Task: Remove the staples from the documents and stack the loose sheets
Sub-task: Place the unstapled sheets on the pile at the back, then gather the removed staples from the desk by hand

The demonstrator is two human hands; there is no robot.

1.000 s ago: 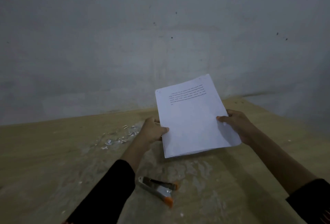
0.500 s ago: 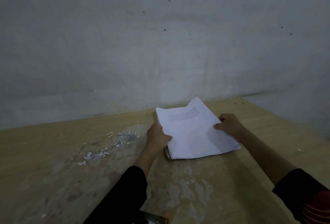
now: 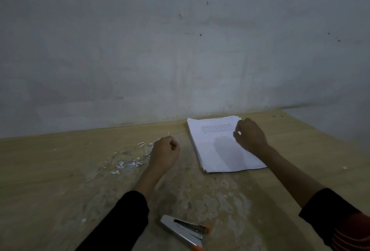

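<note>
Sheet stack (image 3: 216,150) lies beneath right hand (image 3: 251,136), curled, grip unclear; left hand (image 3: 164,152) fisted, empty, left of stack.

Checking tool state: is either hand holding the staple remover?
No, the staple remover lies on the table near the frame's bottom, apart from the left hand and right hand.

The stack of sheets (image 3: 220,150) at 1 o'clock is white, crossed by a few dark printed lines. The table (image 3: 60,170) is coloured light tan, with pale blotches. The wall (image 3: 140,50) is grey-white and marked with dark specks. The staple remover (image 3: 186,230) at 6 o'clock is silver, tipped in orange. The scraps (image 3: 124,164) at 10 o'clock are white. Red stripes are seen on the black right sleeve (image 3: 344,228).
</note>
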